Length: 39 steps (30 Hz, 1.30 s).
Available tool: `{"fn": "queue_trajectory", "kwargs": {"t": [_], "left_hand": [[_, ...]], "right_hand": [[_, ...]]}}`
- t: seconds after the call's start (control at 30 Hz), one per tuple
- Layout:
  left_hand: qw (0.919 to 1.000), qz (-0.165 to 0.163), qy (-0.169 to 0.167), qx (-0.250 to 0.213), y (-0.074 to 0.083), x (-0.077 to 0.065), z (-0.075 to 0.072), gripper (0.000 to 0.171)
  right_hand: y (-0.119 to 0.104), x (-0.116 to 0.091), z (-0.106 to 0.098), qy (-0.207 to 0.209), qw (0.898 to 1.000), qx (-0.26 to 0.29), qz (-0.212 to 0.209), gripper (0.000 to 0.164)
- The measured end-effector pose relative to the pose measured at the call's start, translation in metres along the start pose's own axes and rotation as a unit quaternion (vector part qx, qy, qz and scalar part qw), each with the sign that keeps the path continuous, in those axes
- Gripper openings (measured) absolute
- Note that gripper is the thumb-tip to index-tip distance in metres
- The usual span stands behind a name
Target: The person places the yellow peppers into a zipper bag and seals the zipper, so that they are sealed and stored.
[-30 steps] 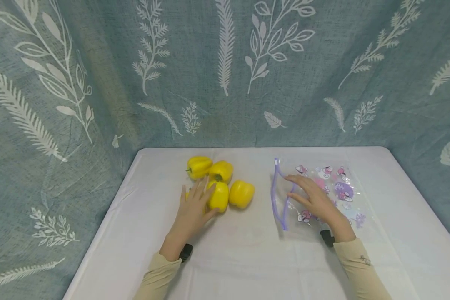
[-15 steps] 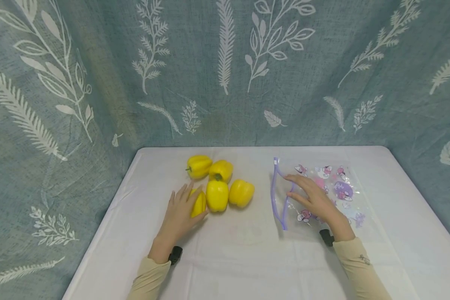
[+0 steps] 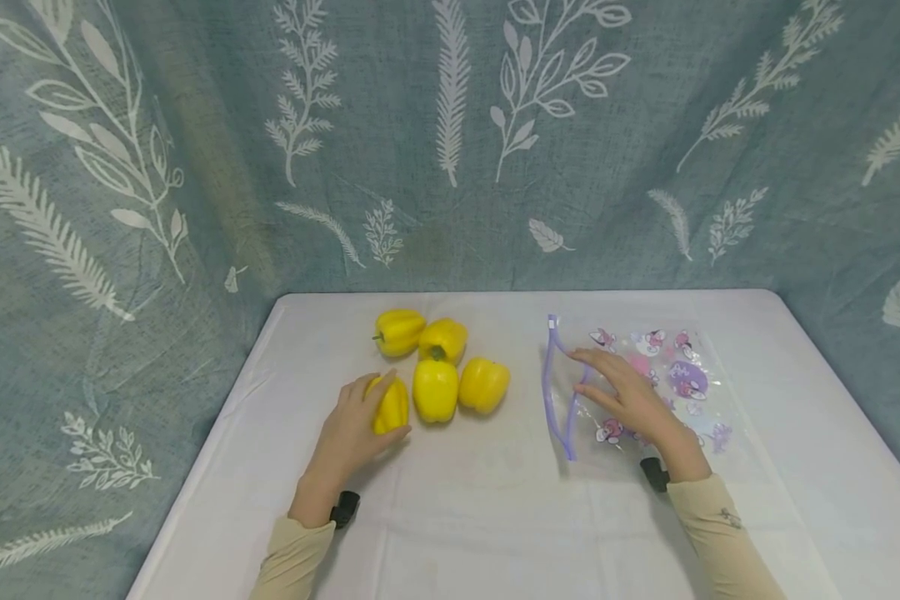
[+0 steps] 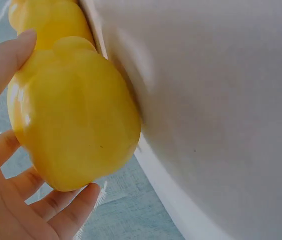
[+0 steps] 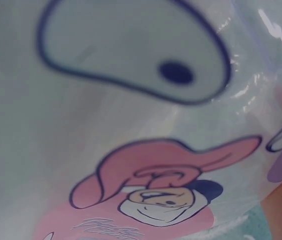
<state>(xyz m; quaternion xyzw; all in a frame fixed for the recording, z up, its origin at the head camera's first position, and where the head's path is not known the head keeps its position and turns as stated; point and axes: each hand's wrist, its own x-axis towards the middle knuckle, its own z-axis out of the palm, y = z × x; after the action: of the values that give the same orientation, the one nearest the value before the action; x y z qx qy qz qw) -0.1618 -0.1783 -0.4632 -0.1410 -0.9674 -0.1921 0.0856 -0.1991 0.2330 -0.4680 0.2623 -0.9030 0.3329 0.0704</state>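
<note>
In the head view my left hand (image 3: 348,437) holds a yellow bell pepper (image 3: 393,407), thumb at its near side and fingers round its left and far side. The left wrist view shows this pepper (image 4: 76,115) close up, with the thumb at its top and curled fingers below. My right hand (image 3: 628,396) holds the clear zip bag (image 3: 712,392) at its mouth, thumb and forefinger at the purple zip strip (image 3: 547,383), whose two edges stand apart. Printed bag film (image 5: 160,170) fills most of the right wrist view, hiding the right fingertips.
Beside the held pepper lie several more yellow bell peppers, among them a front one (image 3: 435,392), a right one (image 3: 484,386) and a far-left one (image 3: 399,333). A white cloth covers the table (image 3: 495,517). Behind it hangs a blue-green leaf-patterned curtain (image 3: 412,167).
My left hand has moved left off the middle pepper onto the leftmost near one, its fingers closing round it and tilting it. The right hand and the bag stay in place.
</note>
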Motion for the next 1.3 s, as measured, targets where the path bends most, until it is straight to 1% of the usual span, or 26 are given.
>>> {"fn": "queue_trajectory", "kwargs": {"t": [0.2,0.33,0.47,0.67,0.73,0.93,1.17,1.3], "left_hand": [[0.9997,-0.018,0.017,-0.004,0.000,0.000,-0.007,0.079],[0.9993,-0.014,0.034,-0.006,0.001,-0.002,-0.010,0.078],[0.9987,-0.007,0.050,-0.004,0.003,-0.004,-0.011,0.079],[0.9951,0.020,0.097,0.007,0.005,-0.002,-0.013,0.081],[0.9938,0.024,0.108,0.005,0.006,0.000,-0.014,0.082],[0.9930,0.032,0.113,-0.014,0.015,0.006,-0.016,0.083],[0.9900,0.057,0.128,-0.015,0.024,0.010,-0.014,0.082],[0.9889,0.068,0.132,-0.014,0.028,0.013,-0.014,0.082]], "right_hand": [[-0.001,0.004,-0.001,-0.001,1.000,0.004,-0.003,0.049],[-0.001,0.001,0.001,-0.002,1.000,0.016,0.005,0.049],[-0.002,-0.005,0.003,0.000,1.000,0.015,0.009,0.048],[-0.004,-0.006,0.001,0.001,1.000,0.006,0.007,0.049],[-0.004,-0.005,0.000,0.001,1.000,0.006,0.007,0.049],[-0.003,-0.004,-0.001,-0.001,1.000,0.004,0.010,0.048],[-0.004,-0.004,-0.001,0.000,1.000,0.009,0.006,0.048],[-0.005,-0.004,-0.002,-0.002,1.000,0.012,0.009,0.048]]}}
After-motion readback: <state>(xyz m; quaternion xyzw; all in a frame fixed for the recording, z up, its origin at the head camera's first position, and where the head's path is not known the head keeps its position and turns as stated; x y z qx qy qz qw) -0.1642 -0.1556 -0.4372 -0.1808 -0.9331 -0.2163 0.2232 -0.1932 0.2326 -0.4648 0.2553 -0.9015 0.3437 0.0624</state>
